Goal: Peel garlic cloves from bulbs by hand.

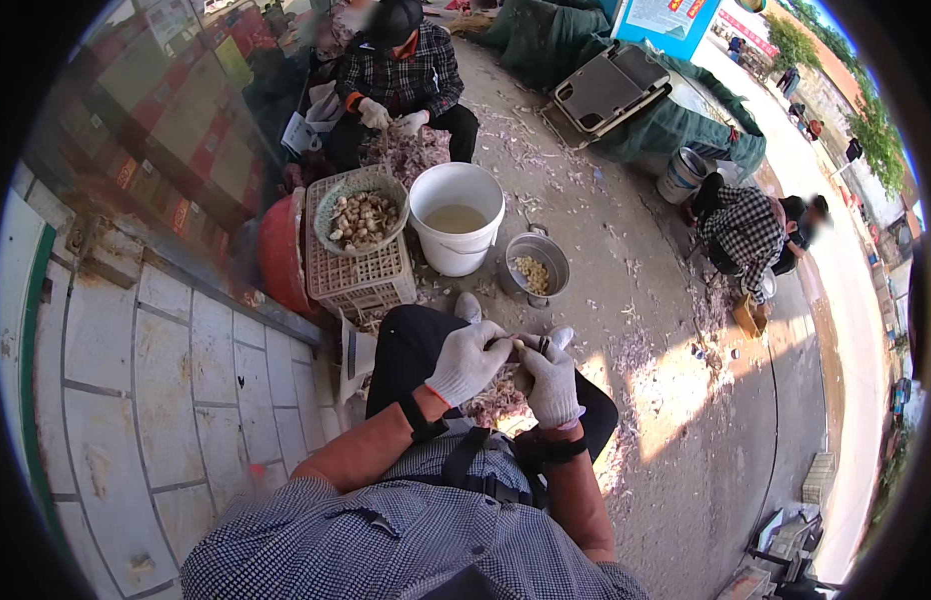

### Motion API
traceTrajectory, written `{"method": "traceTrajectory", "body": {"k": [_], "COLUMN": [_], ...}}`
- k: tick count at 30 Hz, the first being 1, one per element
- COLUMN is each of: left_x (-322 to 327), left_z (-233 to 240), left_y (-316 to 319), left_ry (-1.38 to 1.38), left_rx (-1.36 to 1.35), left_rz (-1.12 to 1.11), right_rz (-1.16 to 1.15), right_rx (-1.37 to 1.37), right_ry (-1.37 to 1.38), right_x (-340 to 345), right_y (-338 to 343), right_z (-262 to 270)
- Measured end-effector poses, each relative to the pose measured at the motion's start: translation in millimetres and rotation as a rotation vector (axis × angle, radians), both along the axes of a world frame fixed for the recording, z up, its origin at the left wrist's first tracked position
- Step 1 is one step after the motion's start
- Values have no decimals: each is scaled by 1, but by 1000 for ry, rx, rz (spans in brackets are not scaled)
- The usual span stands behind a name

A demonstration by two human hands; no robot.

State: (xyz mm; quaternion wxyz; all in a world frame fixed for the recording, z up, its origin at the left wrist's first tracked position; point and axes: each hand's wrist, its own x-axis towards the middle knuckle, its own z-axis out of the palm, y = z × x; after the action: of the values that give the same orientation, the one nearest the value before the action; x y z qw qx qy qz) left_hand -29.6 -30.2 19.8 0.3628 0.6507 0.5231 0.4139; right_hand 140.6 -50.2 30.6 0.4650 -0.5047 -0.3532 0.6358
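Observation:
My left hand (469, 364), in a white knitted glove, pinches a small garlic clove (517, 345) between thumb and fingertips. My right hand (549, 381), gloved alike, meets it there and grips the clove from the other side. A small dark item (543, 344) shows at the right fingers; I cannot tell what it is. Purple-white garlic skins (497, 405) lie below, between my legs. Beyond my knees, a metal pot (559, 259) contains peeled cloves (532, 275). Left of it stands a white bucket (456, 253) with cloudy liquid inside. A speckled bowl (324, 217) holds unpeeled garlic (363, 220).
The bowl rests on a plastic crate (360, 281) beside a red tub (280, 251). A co-worker (402, 71) with gloved hands sits opposite, near a skin heap (409, 154). Another person (743, 225) bends at right. A tiled wall (165, 375) borders my left. A folding chair (612, 86) leans farther back.

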Motion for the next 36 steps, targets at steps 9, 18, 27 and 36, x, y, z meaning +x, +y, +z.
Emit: {"method": "traceTrajectory", "body": {"k": [9, 18, 27, 36], "left_x": [3, 4, -8, -6], "left_z": [-1, 9, -12, -36], "left_y": [1, -2, 5, 5], "left_ry": [-380, -810, -839, -823], "left_rx": [-266, -665, -703, -763], "left_rz": [-113, -68, 116, 138], "right_rz": [28, 11, -29, 350], "right_rx": [0, -45, -90, -248], "right_ry": [219, 584, 298, -415], "right_x": [10, 12, 33, 58], "right_y": [-3, -3, -5, -32], "right_z": [-7, -26, -58, -137]}}
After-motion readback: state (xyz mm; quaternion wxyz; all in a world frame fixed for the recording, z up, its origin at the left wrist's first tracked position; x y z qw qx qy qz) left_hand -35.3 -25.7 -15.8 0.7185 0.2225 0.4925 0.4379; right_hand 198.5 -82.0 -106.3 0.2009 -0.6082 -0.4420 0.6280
